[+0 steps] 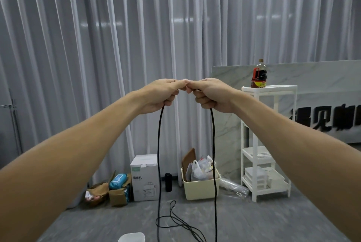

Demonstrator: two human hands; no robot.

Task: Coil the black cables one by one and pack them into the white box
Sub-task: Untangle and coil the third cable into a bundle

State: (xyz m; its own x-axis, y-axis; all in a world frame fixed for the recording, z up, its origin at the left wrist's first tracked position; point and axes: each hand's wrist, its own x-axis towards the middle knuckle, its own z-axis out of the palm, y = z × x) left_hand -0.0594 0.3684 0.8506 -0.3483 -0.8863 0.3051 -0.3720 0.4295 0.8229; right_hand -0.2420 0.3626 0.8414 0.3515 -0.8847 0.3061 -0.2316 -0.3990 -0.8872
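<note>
— While both arms are raised, how many hands are on the cable?

— Two. The left hand (pixel 163 95) and the right hand (pixel 210 95) meet knuckle to knuckle in front of the pleated grey curtain (pixel 97 46), each with its fingers curled tight round the black cable (pixel 159 154). Two strands hang from the fists, one per hand, thin, round and matte, dropping to the grey floor (pixel 254 220).

— And on the floor?

— More thin black cable lies in loose loops (pixel 172 216) between the two strands; whether it is the same cable or a second one I cannot tell. At the bottom edge sits the rim of a white box (pixel 131 237), only its top corner showing.

— Containers further back?

— Several. One white carton (pixel 144 179) printed with an appliance drawing. Left of it, two open brown cardboard boxes (pixel 109 191), the nearer one holding a blue packet. One small black cylinder (pixel 168 182) stands upright beside the carton. One cream plastic tub (pixel 199 188) holds crumpled white bags and a brown board leaning up out of it.

— On the right?

— One white shelf rack (pixel 267 144) with three tiers, slatted, against a marble-patterned panel (pixel 230 105). One bottle of dark liquid (pixel 258 74) stands on top; stacked clear plastic trays sit on the lowest tier.
</note>
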